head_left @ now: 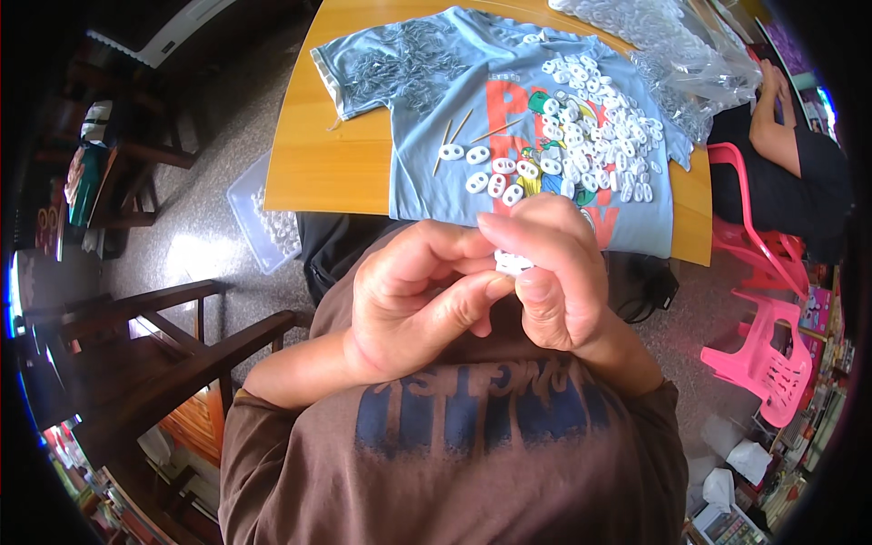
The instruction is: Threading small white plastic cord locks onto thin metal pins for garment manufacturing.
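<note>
White plastic piece (pixel 511 262), small, mostly hidden: sits at frame centre, pinched between both hands just above the wearer's brown shirt (pixel 454 454). Left hand (pixel 420 304): grip closed, thumb and forefinger meeting on the piece from the left of the frame. Right hand (pixel 554 272): grip closed over the piece from the right and above, fingers curled across it. Only a sliver of the piece shows between the fingertips, so its long axis cannot be told; both hands touch it, neither is nearer. Stock: pile of like white oval pieces (pixel 581 136) lies well apart, toward the upper middle of the frame, on a light-blue printed T-shirt (pixel 427 100) spread over the wooden table (pixel 318 154). Thin wooden sticks (pixel 454 132) lie just left of the pile. Clear bag of more pieces (pixel 672 45), upper right.
</note>
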{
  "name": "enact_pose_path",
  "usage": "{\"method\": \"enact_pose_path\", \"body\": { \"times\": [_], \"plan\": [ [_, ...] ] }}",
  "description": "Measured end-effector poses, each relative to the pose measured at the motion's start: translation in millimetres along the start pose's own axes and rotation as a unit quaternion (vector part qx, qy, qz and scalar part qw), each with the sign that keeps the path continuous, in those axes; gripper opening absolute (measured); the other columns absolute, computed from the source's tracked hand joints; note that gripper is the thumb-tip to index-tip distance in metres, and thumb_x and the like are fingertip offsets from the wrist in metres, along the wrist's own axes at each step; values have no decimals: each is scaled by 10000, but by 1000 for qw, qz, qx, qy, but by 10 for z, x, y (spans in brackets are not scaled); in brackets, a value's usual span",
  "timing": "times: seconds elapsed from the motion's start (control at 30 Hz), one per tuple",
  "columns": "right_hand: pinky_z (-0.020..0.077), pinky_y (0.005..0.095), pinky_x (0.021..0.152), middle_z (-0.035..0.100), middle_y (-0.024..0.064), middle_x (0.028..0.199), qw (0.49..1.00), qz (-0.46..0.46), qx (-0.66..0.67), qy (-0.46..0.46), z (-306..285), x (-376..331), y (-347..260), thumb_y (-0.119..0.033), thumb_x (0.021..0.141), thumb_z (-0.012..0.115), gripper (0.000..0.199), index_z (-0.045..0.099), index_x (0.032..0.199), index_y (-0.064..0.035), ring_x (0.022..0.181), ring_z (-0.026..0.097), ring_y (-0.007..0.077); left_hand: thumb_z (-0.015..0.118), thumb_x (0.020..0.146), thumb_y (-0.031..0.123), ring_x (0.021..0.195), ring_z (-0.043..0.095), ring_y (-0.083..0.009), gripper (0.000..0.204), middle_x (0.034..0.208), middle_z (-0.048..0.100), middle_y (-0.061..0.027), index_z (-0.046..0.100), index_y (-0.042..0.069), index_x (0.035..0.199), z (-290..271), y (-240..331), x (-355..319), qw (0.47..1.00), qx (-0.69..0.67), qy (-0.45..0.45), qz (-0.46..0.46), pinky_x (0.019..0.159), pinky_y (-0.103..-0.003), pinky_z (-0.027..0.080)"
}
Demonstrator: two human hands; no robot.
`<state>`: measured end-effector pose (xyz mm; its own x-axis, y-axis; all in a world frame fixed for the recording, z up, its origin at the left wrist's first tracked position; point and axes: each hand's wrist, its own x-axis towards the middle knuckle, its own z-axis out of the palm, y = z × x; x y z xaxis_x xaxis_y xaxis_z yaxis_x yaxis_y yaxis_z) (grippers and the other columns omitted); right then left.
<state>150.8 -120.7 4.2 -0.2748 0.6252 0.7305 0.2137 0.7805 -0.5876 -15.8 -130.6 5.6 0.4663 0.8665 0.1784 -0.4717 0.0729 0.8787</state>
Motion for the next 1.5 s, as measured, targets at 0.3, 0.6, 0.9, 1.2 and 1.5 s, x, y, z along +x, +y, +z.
{"method": "enact_pose_path", "body": {
  "times": [0.3,0.6,0.9,1.2,1.5],
  "plan": [
    [415,271,537,539,65,781,999,-31,4,13,37,36,73,-99,876,515,229,569,1054,34,623,504,163,559,856,-15,683,601,-103,168,885,615,-119,497,-39,1010,21,-34,13,999,17,6,28,569,-197,491],
    [426,288,578,550,78,824,999,-18,-27,4,100,124,0,-141,893,499,301,547,1119,52,663,511,178,558,851,-31,743,603,-111,213,903,616,-114,477,-34,1048,-57,44,14,999,-46,19,19,637,-223,502],
    [419,278,692,502,101,896,986,164,24,23,198,-119,13,-116,857,530,483,378,1267,88,779,478,172,556,861,27,655,564,-88,158,863,609,-66,525,4,1014,-430,144,-44,981,19,191,30,555,-200,469],
    [423,246,666,534,113,923,981,189,-41,19,202,-21,-44,-27,845,535,268,534,1098,63,748,504,156,569,844,103,653,526,-97,402,861,573,-69,453,5,1217,-2512,17,-605,776,426,465,7,562,-221,456],
    [381,216,520,553,85,812,990,102,-7,97,155,-106,99,22,843,516,177,584,1003,53,596,471,102,523,844,-29,701,507,-74,272,869,581,-57,522,-14,1116,-1406,264,17,817,391,381,185,611,-199,428]
  ]
}}
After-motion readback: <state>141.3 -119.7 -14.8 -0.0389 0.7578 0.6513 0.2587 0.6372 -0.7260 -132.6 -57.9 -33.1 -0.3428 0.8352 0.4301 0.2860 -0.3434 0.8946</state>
